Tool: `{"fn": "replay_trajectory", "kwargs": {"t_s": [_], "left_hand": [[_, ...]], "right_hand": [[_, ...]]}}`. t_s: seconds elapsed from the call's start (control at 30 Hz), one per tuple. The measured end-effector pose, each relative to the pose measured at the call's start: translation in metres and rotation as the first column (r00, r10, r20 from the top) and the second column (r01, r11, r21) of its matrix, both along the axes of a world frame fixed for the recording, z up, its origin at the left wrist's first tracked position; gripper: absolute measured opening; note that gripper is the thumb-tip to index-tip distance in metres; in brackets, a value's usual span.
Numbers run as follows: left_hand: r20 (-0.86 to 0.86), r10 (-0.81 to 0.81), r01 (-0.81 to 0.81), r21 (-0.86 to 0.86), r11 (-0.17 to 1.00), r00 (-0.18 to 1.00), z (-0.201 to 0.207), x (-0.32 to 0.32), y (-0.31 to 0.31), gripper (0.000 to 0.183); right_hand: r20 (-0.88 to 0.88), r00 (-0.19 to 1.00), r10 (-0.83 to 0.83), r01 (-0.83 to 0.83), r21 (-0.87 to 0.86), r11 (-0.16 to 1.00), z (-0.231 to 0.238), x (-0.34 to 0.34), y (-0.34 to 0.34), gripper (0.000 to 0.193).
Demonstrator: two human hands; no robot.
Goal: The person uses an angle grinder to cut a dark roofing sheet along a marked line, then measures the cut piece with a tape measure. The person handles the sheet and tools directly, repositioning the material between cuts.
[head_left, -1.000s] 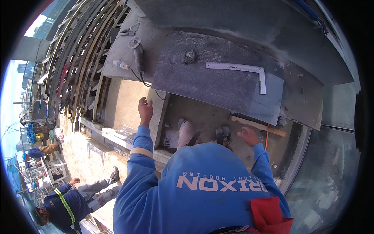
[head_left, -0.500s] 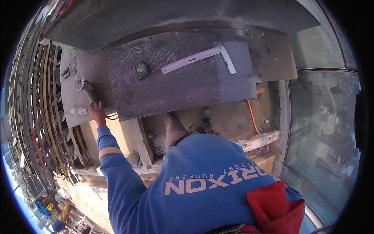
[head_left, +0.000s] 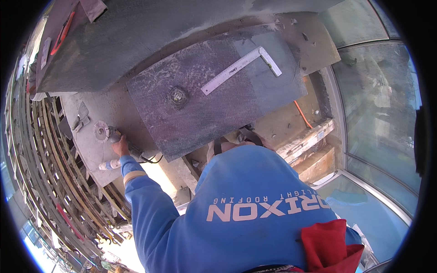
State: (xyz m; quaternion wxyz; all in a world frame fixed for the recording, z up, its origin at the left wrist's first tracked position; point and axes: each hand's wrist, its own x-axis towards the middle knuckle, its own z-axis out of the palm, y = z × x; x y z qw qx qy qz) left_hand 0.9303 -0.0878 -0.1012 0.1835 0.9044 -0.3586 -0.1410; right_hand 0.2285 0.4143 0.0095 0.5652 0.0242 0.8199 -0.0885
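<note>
At the left, my left hand [head_left: 120, 146] is closed round the body of an angle grinder [head_left: 114, 135], close behind its head. The grinder's pale round disc [head_left: 101, 131] faces up, and the tool lies on a grey board [head_left: 82, 102]. A dark cable runs from its rear end. To its right is a large dark slab [head_left: 200, 118], dusty and scuffed, bearing a metal set square [head_left: 236, 69] and a round dark object [head_left: 177, 96] with a lighter centre, whose kind I cannot make out. My right hand is not in view.
A see-through bottle-like thing [head_left: 109, 164] lies near my left wrist. Flat broken pieces [head_left: 82, 117] lie beyond the grinder. A curved dark sheet [head_left: 191, 22] stands behind the slab, with a red-handled tool [head_left: 63, 34] on it. Glass panels [head_left: 378, 104] line the right; an orange cord [head_left: 302, 113] lies below.
The whole view has turned, so slab and square appear tilted. My left hand has shifted forward along the grinder, closer to its disc.
</note>
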Motion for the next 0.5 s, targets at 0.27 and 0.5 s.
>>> {"fn": "replay_trajectory", "kwargs": {"t_s": [0.27,0.5], "left_hand": [[-0.528,-0.183,0.037,-0.276,0.961,0.829,0.110,-0.130,0.055,0.059],[-0.762,-0.577,0.162,-0.555,0.816,0.294,0.241,-0.369,0.069,0.063]], "right_hand": [[-0.288,0.953,-0.096,-0.004,-0.329,0.944,0.056,-0.017,-0.126,0.086],[-0.534,0.630,0.565,-0.673,-0.738,0.053,0.140,0.088,-0.343,0.084]]}}
